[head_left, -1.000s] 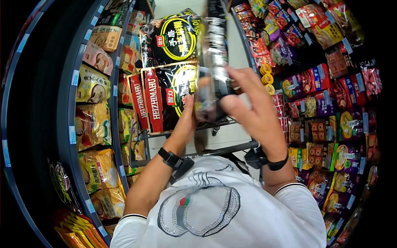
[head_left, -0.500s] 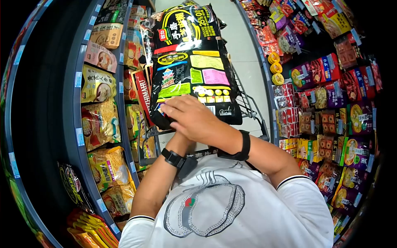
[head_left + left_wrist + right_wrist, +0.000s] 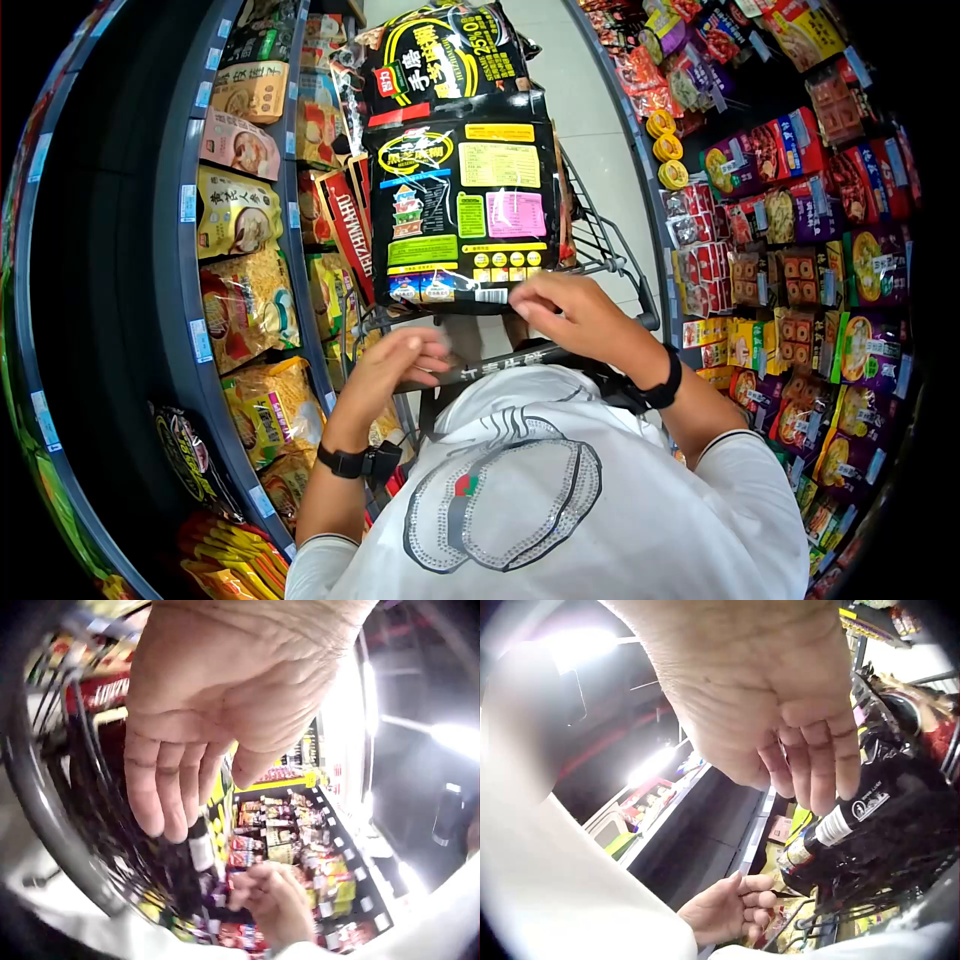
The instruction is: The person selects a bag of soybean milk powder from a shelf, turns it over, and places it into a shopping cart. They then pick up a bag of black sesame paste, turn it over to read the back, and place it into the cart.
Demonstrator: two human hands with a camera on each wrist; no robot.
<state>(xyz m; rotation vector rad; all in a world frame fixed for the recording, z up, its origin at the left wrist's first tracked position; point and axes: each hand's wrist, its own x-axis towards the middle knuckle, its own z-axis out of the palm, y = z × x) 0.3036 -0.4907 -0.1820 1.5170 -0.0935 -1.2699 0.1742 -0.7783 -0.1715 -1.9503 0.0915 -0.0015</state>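
A black bag of sesame paste powder (image 3: 470, 215) lies in the shopping cart (image 3: 605, 265), its back panel of yellow, green and pink boxes facing up. My right hand (image 3: 575, 312) is at the bag's lower right corner. In the right wrist view, its loosely bent fingers (image 3: 821, 769) overlap the bag near the barcode. My left hand (image 3: 395, 365) hovers below the bag's lower left, near the cart handle (image 3: 500, 362). Its fingers (image 3: 169, 787) are extended and hold nothing. Another black bag (image 3: 445, 55) lies farther forward in the cart.
A red-edged package (image 3: 345, 225) shows along the cart's left side. Shelves with bagged foods (image 3: 250, 300) run close on the left. On the right, a shelf holds purple and red packets (image 3: 870, 350). Pale floor (image 3: 590, 130) shows between cart and right shelf.
The bag, earlier held upright in both hands, was laid flat on the cart's load. The right hand has moved rightward off its lower left, and the left hand has drawn back from beneath.
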